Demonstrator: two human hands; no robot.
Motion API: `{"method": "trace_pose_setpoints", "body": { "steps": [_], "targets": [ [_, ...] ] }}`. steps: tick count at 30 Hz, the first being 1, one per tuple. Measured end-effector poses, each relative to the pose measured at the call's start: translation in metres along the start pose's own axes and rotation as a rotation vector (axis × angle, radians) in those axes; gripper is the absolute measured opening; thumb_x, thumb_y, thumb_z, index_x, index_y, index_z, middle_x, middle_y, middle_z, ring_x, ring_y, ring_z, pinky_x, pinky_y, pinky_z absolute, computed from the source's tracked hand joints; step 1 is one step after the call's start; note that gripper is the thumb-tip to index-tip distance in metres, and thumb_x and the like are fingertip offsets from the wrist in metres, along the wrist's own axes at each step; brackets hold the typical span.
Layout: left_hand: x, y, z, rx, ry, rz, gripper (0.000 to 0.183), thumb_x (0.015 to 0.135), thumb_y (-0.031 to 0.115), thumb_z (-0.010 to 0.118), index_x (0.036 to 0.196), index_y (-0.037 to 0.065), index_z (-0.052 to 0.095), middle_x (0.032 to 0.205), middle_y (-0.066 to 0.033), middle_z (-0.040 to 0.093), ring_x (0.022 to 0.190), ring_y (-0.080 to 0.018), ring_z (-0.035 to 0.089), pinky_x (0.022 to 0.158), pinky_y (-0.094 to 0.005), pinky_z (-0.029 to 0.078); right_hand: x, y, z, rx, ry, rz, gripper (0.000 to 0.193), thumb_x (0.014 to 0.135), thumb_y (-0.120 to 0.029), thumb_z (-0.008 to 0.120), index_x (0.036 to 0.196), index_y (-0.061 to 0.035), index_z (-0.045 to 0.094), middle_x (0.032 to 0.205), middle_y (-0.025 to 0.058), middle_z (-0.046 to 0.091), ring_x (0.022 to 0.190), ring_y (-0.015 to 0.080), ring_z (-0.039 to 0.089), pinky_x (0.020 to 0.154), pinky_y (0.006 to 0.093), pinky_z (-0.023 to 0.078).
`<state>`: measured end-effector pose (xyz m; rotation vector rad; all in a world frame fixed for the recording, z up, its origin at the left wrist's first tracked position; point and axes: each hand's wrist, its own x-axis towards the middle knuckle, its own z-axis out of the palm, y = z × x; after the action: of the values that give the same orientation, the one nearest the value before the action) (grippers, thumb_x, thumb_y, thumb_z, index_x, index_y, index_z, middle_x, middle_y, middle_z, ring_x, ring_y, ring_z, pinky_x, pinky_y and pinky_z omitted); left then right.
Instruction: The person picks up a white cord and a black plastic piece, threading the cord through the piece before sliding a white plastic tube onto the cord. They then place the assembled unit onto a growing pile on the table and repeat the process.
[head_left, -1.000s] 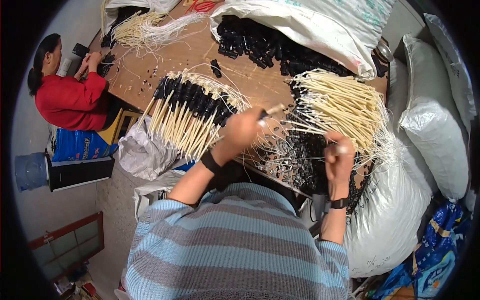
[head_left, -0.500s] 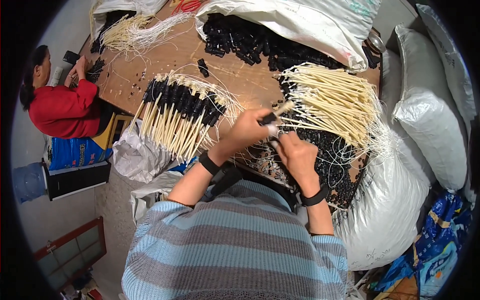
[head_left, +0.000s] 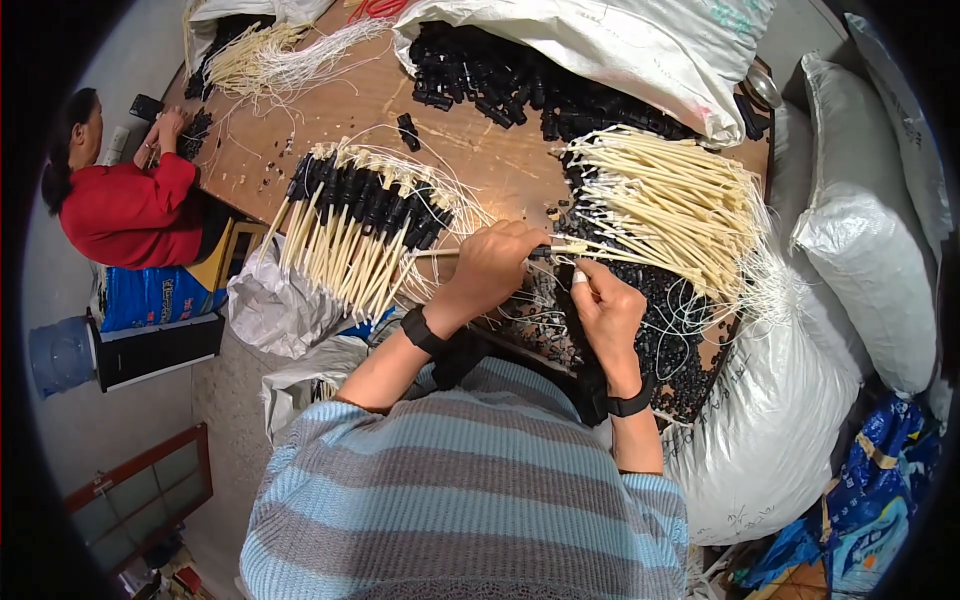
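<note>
My left hand (head_left: 490,268) is closed around a thin cream tube with a black plastic socket (head_left: 541,252) at its end, which pokes out past my fingers on the right. My right hand (head_left: 608,312) is just beside it, thumb and forefinger pinched near some thin white wire; what they grip is too small to make out. Left of my hands lies a row of finished-looking cream tubes (head_left: 335,240) with black sockets (head_left: 365,200). A thick bundle of cream tubes (head_left: 665,205) with white wires is spread on the right.
Small black parts (head_left: 660,350) are heaped below the right bundle. Black sockets (head_left: 480,80) spill from a white sack (head_left: 600,40) at the back. One loose socket (head_left: 408,132) lies on the brown table (head_left: 480,160). Full sacks (head_left: 860,230) stand right. A person in red (head_left: 135,215) works far left.
The black socket in my left hand has swung from a slant to nearly level and is lower. My right hand has shifted slightly right, away from the left.
</note>
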<state>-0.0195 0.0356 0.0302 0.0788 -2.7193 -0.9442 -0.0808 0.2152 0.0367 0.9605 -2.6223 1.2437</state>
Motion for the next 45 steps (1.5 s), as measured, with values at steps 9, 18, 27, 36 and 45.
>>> {"method": "trace_pose_setpoints", "body": {
  "steps": [9, 18, 27, 36, 45],
  "targets": [
    [-0.003, 0.002, 0.005, -0.087, -0.091, 0.010, 0.040, 0.069, -0.006, 0.057, 0.105, 0.007, 0.064, 0.097, -0.0133, 0.065, 0.093, -0.0346, 0.060, 0.080, -0.0428, 0.049, 0.000, 0.001, 0.006, 0.048, -0.099, 0.008, 0.014, 0.079, -0.011, 0.066, 0.090, -0.0086, 0.072, 0.067, 0.0136, 0.065, 0.054, 0.0290, 0.062, 0.050, 0.0350, 0.047],
    [0.008, 0.008, 0.004, -0.430, -0.128, -0.209, 0.033, 0.074, -0.003, 0.058, 0.107, 0.001, 0.061, 0.089, -0.0113, 0.068, 0.080, -0.0191, 0.066, 0.074, -0.0293, 0.050, -0.004, -0.002, 0.002, 0.078, -0.008, -0.064, 0.013, 0.081, -0.010, 0.066, 0.092, -0.0089, 0.073, 0.077, 0.0109, 0.070, 0.059, 0.0237, 0.066, 0.052, 0.0301, 0.049],
    [-0.003, 0.000, 0.002, 0.030, -0.009, -0.029, 0.035, 0.068, -0.008, 0.056, 0.100, 0.006, 0.062, 0.092, -0.0137, 0.066, 0.090, -0.0349, 0.062, 0.076, -0.0423, 0.049, 0.000, -0.006, -0.003, 0.082, 0.053, 0.011, 0.018, 0.077, -0.004, 0.064, 0.094, -0.0043, 0.073, 0.055, 0.0090, 0.056, 0.047, 0.0124, 0.053, 0.047, 0.0269, 0.041],
    [-0.006, 0.008, 0.008, -0.051, -0.042, 0.065, 0.038, 0.066, -0.009, 0.056, 0.100, 0.006, 0.061, 0.095, -0.0128, 0.065, 0.095, -0.0333, 0.062, 0.079, -0.0422, 0.049, -0.006, -0.002, 0.003, 0.072, -0.047, 0.048, 0.012, 0.079, -0.009, 0.066, 0.089, -0.0081, 0.072, 0.065, 0.0122, 0.064, 0.050, 0.0231, 0.060, 0.047, 0.0318, 0.045],
    [-0.005, 0.008, 0.003, -0.298, -0.296, -0.064, 0.050, 0.064, -0.008, 0.060, 0.111, 0.007, 0.057, 0.094, -0.0111, 0.067, 0.097, -0.0310, 0.063, 0.077, -0.0396, 0.050, -0.006, -0.004, 0.002, 0.120, -0.244, -0.096, 0.017, 0.087, -0.004, 0.060, 0.104, -0.0036, 0.061, 0.076, 0.0161, 0.064, 0.062, 0.0338, 0.064, 0.053, 0.0364, 0.048]
  ]
}}
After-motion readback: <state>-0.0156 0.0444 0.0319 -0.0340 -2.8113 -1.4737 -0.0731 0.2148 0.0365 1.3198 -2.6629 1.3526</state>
